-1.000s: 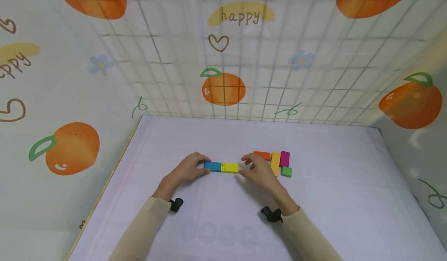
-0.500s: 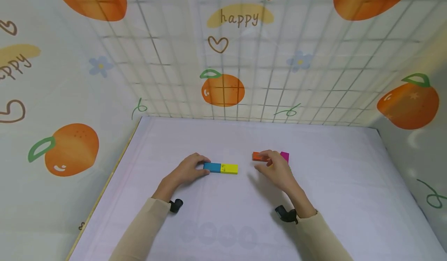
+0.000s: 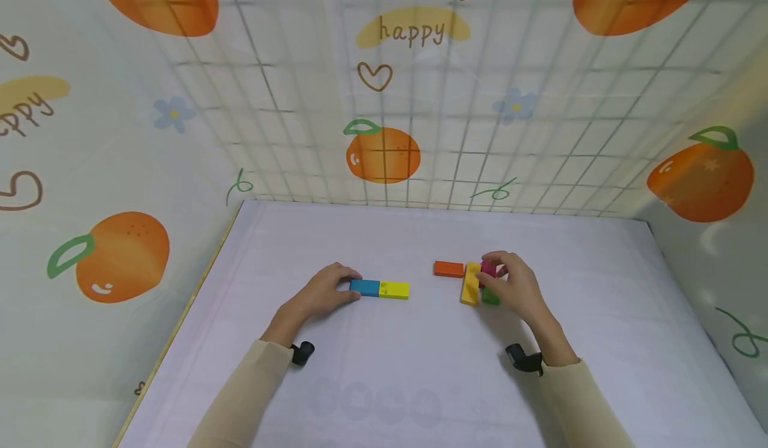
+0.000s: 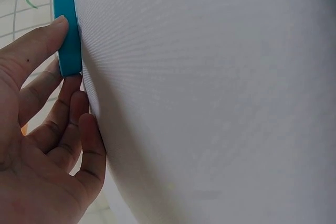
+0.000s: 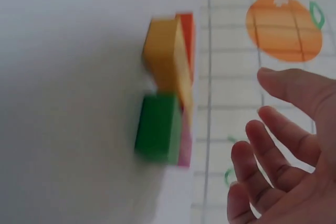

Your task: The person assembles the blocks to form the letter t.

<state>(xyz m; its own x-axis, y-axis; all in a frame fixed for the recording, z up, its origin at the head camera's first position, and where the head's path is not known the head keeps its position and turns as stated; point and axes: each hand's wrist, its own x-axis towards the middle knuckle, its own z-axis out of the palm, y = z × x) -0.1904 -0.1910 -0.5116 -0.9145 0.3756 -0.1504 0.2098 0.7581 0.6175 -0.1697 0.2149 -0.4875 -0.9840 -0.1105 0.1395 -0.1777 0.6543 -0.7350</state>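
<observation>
Your right hand (image 3: pixel 521 288) is over the magenta block (image 3: pixel 489 269), which lies on the tabletop (image 3: pixel 360 355) against the far part of the amber block (image 3: pixel 471 285), with the green block (image 3: pixel 491 297) just on its near side. To take the magenta one cleanly, you would do best to come straight down and close on its free faces, since a sideways sweep could shove the amber or green block along with it. The red-orange block (image 3: pixel 449 269) sits on the other side of the amber one, away from your fingers. Pinch lightly; these small, smooth-looking pieces probably slide easily.

That right hand is moderately spread, thumb well apart from the fingers; the right wrist view shows it holding nothing and apart from the blocks, though that view is blurred.

Your left hand (image 3: pixel 324 290) pinches the outer end of the blue block (image 3: pixel 367 288), thumb at the near side and a finger at the far side. The yellow block (image 3: pixel 394 291) meets its other end in line, so hold the blue one steady to avoid skewing that joint.
</observation>
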